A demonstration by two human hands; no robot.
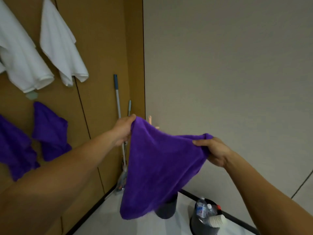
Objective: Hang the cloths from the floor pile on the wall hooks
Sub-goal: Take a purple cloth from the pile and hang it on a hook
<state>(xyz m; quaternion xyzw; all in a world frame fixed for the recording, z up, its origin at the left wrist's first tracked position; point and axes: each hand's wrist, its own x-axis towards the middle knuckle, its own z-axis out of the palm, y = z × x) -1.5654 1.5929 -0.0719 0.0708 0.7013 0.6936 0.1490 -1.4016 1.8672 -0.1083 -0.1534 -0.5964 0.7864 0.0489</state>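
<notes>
A purple cloth (159, 168) hangs spread in front of me, held by its top edge. My left hand (122, 130) pinches its upper left corner and my right hand (215, 151) grips its upper right corner. On the brown wall at the left, two white cloths (59, 46) hang high up. Below them hang two purple cloths (50, 133). The hooks themselves are hidden under the cloths. A pale wooden peg (149, 119) shows just behind the held cloth, at the wall corner. The floor pile is not in view.
Two mop handles (118, 106) lean in the corner where the brown wall meets the grey wall. On the floor stand a dark bin (166, 209) and a second bin (203, 224) holding plastic bottles and paper cups.
</notes>
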